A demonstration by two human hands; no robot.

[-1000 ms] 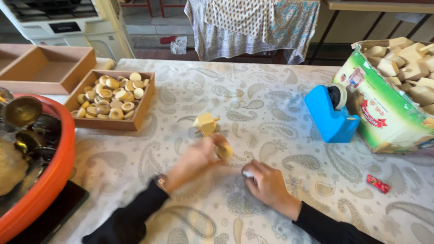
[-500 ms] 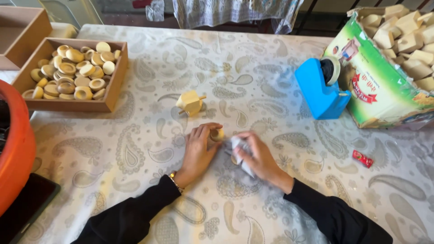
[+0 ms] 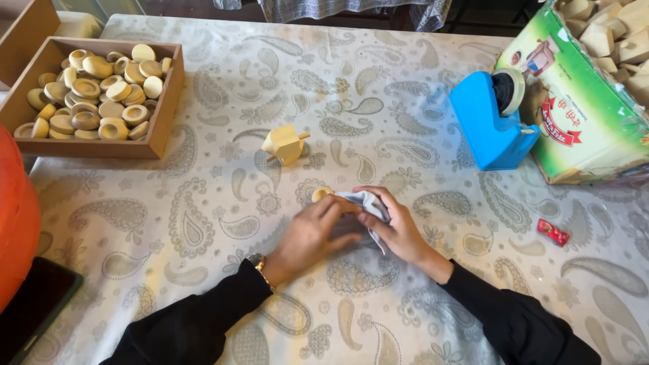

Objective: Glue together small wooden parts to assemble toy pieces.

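My left hand [image 3: 312,233] rests on the tablecloth, its fingers closed on a small round wooden piece [image 3: 322,195] that shows at the fingertips. My right hand [image 3: 395,226] is right beside it and pinches a crumpled grey-white cloth [image 3: 368,203] that lies against the wooden piece. Both sleeves are black, and a watch sits on the left wrist. A small wooden spinning top [image 3: 284,144] stands on the table a little beyond my hands.
A wooden tray [image 3: 165,101] full of round wooden discs sits at the far left. A blue tape dispenser [image 3: 490,125] and a green carton [image 3: 574,115] of wooden blocks stand at the right. An orange tub [image 3: 13,223], a dark phone [image 3: 30,304] and a small red item [image 3: 553,232] lie nearby.
Both hands have come closer together over the wooden piece, and the cloth now shows bunched between them. The view has tilted down and shifted slightly.
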